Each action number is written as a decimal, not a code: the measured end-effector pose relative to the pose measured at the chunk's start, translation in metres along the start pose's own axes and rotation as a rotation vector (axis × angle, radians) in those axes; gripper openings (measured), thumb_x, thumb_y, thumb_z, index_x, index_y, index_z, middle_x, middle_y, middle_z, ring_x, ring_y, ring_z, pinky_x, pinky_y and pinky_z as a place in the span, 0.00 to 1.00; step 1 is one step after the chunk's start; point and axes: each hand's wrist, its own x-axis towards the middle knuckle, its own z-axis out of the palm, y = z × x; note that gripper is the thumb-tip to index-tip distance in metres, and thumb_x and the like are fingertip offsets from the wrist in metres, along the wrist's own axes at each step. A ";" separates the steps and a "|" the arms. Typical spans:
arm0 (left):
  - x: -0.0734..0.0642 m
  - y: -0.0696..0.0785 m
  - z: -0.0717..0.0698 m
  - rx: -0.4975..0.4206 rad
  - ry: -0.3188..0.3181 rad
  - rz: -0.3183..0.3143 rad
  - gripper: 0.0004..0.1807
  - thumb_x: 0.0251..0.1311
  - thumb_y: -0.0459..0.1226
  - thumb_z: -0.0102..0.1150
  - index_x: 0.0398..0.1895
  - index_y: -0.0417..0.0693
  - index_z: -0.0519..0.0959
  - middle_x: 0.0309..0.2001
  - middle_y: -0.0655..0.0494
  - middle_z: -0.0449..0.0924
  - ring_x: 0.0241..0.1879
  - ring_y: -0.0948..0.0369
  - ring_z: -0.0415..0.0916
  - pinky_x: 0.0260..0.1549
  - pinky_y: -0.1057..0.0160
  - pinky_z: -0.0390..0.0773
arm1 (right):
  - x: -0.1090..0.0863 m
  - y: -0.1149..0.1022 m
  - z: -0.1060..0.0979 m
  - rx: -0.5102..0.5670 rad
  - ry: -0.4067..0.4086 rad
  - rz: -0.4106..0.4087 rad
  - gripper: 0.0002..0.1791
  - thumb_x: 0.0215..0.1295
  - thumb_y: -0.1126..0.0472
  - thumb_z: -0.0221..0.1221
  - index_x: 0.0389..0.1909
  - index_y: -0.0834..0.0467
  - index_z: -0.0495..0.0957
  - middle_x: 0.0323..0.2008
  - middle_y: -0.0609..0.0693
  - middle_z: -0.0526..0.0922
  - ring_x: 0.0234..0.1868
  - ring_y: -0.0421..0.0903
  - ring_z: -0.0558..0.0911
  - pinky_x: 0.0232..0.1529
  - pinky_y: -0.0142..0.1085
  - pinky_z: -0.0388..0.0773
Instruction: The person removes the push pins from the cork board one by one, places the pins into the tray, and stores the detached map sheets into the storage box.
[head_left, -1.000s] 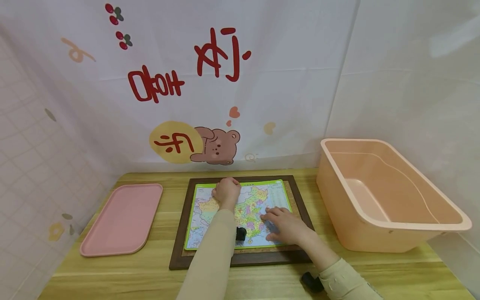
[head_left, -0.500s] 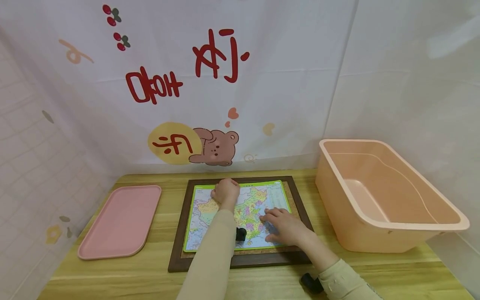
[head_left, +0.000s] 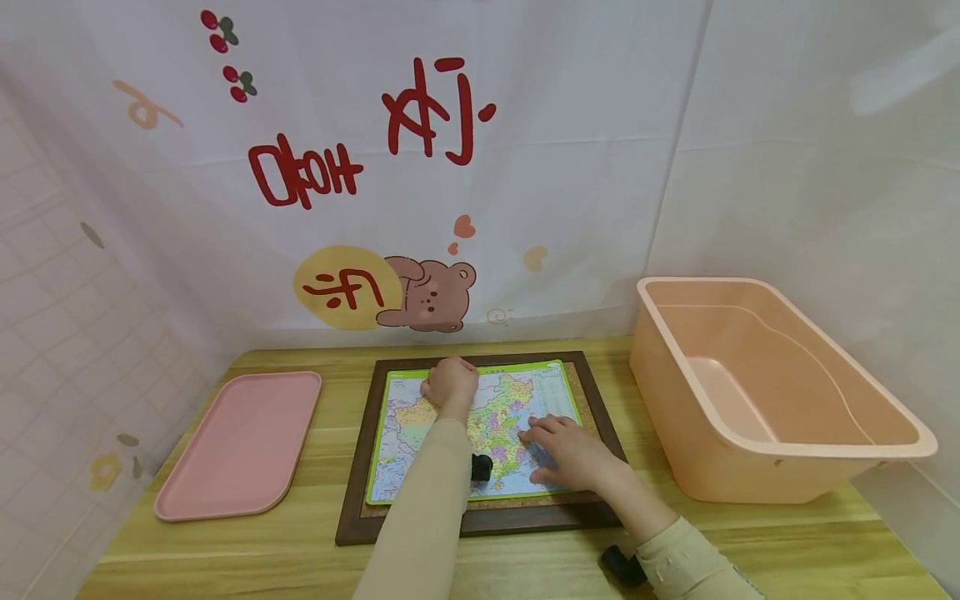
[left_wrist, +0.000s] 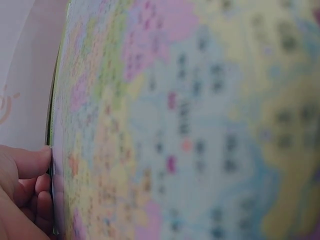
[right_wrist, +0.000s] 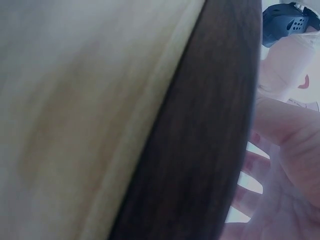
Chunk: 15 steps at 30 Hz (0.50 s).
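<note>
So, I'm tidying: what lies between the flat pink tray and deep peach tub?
Head view: a brown rectangular frame around a colourful map, left hand and right hand over it.

The map [head_left: 498, 417] is patchy multicolour, bordered green, the frame [head_left: 540, 521] dark brown.

A smooth white cloth with printed pictures [head_left: 570, 200] covers the back wall. On it are large red written characters [head_left: 427, 117], small red cherries with green leaves [head_left: 238, 83] and a brown cartoon bear [head_left: 438, 296], which lies sideways. The left white wall with pale grid lines [head_left: 67, 333] bears a yellow flower [head_left: 106, 471]. Below stands a light yellow-brown wood-grain table [head_left: 540, 567]. The light is soft.
</note>
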 end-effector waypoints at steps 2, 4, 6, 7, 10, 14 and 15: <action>0.000 0.000 -0.001 -0.006 -0.001 -0.002 0.14 0.64 0.38 0.59 0.19 0.54 0.81 0.30 0.58 0.80 0.44 0.50 0.72 0.54 0.44 0.62 | 0.000 0.000 0.000 -0.002 0.001 -0.001 0.32 0.57 0.50 0.71 0.61 0.58 0.76 0.63 0.61 0.73 0.61 0.66 0.72 0.56 0.59 0.73; -0.001 0.000 -0.001 -0.018 0.000 -0.004 0.14 0.64 0.38 0.59 0.19 0.54 0.81 0.30 0.58 0.80 0.45 0.49 0.72 0.56 0.43 0.61 | 0.001 0.001 0.001 -0.007 0.003 -0.002 0.32 0.57 0.50 0.71 0.61 0.58 0.76 0.63 0.61 0.73 0.61 0.65 0.72 0.55 0.59 0.73; -0.001 -0.001 -0.001 -0.032 0.001 -0.004 0.14 0.64 0.38 0.60 0.19 0.54 0.81 0.30 0.57 0.80 0.45 0.49 0.72 0.57 0.43 0.60 | 0.001 0.001 0.001 -0.010 0.005 -0.004 0.32 0.57 0.50 0.71 0.61 0.57 0.76 0.63 0.61 0.73 0.60 0.65 0.72 0.55 0.58 0.73; -0.001 -0.001 -0.001 -0.034 0.002 -0.003 0.14 0.64 0.38 0.60 0.19 0.54 0.81 0.30 0.57 0.80 0.46 0.49 0.72 0.57 0.42 0.60 | 0.001 0.001 0.001 -0.010 0.006 -0.004 0.32 0.57 0.50 0.71 0.61 0.57 0.76 0.63 0.61 0.73 0.60 0.66 0.72 0.55 0.58 0.73; -0.002 -0.002 -0.001 -0.050 0.002 0.000 0.13 0.64 0.38 0.61 0.20 0.54 0.81 0.31 0.58 0.80 0.46 0.49 0.72 0.58 0.42 0.59 | 0.000 0.000 0.001 -0.007 0.007 -0.005 0.32 0.58 0.50 0.71 0.61 0.58 0.76 0.63 0.61 0.73 0.60 0.66 0.72 0.55 0.59 0.73; -0.005 -0.002 -0.002 -0.084 0.009 0.012 0.10 0.63 0.38 0.64 0.23 0.54 0.82 0.32 0.57 0.81 0.47 0.49 0.72 0.58 0.41 0.58 | 0.000 0.000 0.001 0.001 0.008 -0.004 0.31 0.58 0.51 0.71 0.61 0.58 0.76 0.62 0.62 0.73 0.60 0.66 0.72 0.56 0.59 0.73; -0.005 -0.002 -0.002 -0.095 0.013 0.016 0.09 0.63 0.38 0.64 0.24 0.53 0.83 0.32 0.56 0.81 0.47 0.48 0.72 0.58 0.41 0.58 | 0.000 -0.001 0.001 0.002 0.008 -0.003 0.31 0.58 0.51 0.71 0.61 0.58 0.76 0.62 0.62 0.73 0.61 0.66 0.72 0.56 0.59 0.73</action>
